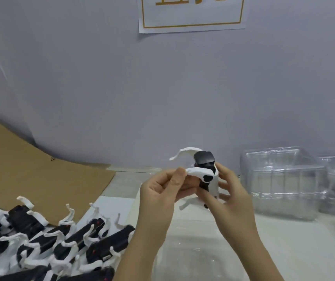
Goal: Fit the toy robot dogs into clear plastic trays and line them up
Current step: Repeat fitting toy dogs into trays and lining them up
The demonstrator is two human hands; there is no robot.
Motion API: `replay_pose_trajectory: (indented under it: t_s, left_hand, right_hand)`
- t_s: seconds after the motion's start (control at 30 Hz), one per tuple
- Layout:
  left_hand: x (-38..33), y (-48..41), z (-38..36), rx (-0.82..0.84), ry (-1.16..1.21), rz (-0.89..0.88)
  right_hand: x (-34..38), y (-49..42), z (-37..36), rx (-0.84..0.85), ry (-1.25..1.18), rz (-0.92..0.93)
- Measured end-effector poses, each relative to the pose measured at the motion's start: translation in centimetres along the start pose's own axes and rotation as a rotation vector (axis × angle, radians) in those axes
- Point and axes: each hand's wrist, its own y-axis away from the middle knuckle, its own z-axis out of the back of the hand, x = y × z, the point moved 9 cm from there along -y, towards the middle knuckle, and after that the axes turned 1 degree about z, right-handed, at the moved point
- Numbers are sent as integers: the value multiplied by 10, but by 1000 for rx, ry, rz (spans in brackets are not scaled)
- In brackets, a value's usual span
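My left hand (160,189) pinches the toy dog (204,157) by its leg; my right hand (231,193) grips its body just beside

A pile of dogs (51,244) lies on the table (284,250) at the near left. Cardboard (30,175) lies behind it, reaching back to the wall (122,88). Stacked trays (284,179) stand at the right, near the wall. Between pile and trays, above the table, the left hand (162,189) and right hand (229,191) hold one dog (207,177) from either side. A sign (191,15) hangs on the wall above.
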Motion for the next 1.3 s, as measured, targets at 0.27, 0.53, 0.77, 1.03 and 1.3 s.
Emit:
replay_pose_trajectory:
  t_s: [0.27, 0.53, 0.77, 1.03, 1.3]
  left_hand:
    - [42, -3, 36, -48, -88, 427]
    - [59, 1, 15, 192, 159, 550]
    - [40, 0, 26, -156, 86, 97]
    - [35, 8, 7, 88, 98, 39]
    - [15, 5, 20, 66, -338, -20]
  right_hand:
    - [26, 8, -7, 171, 158, 416]
    - [27, 17, -32, 287, 447, 533]
    - [-9, 6, -18, 437, -87, -123]
    - [-16, 1, -10, 291, -144, -153]
    - [-13, 3, -13, 394, -11, 48]
